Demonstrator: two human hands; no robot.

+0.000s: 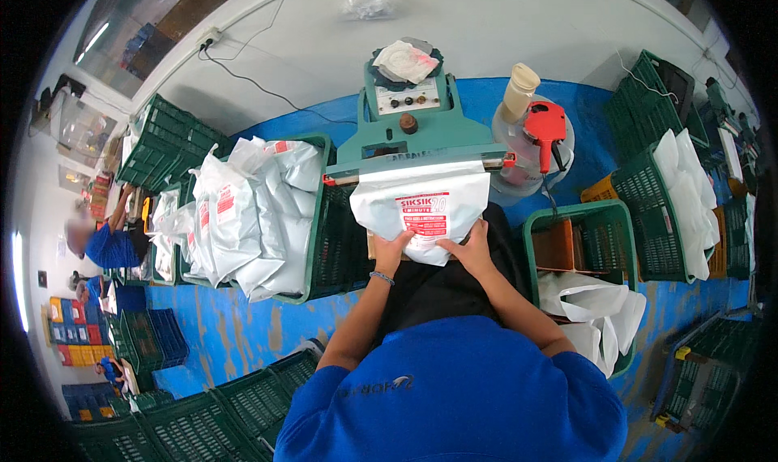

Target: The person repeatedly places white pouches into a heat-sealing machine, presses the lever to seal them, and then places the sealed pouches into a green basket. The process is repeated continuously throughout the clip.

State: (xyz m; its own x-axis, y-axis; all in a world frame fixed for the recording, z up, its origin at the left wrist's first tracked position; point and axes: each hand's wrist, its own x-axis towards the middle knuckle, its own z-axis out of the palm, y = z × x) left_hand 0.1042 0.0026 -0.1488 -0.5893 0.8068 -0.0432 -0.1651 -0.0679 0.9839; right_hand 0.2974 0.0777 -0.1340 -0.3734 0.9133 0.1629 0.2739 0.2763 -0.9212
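A white plastic bag (377, 203) with red print is in front of me, its far edge lying at the jaw of a green bag sealing machine (468, 126). My left hand (391, 250) grips the bag's near left corner, thumb on top and fingers mostly hidden underneath. On the near right side, my right hand (472, 251) pinches the same bag in a similar way. Between the two hands the near end of the bag sags and looks filled. Whether the sealer's jaw is pressed onto the bag I cannot tell.
Left of the machine, a green crate (336, 243) is heaped with filled white bags (243, 211). To the right, another green crate (579, 211) holds flat white bags (596, 300). A red heat-gun-like tool (545, 126) rests on a clear round container (519, 174). A co-worker (113, 243) stands far left.
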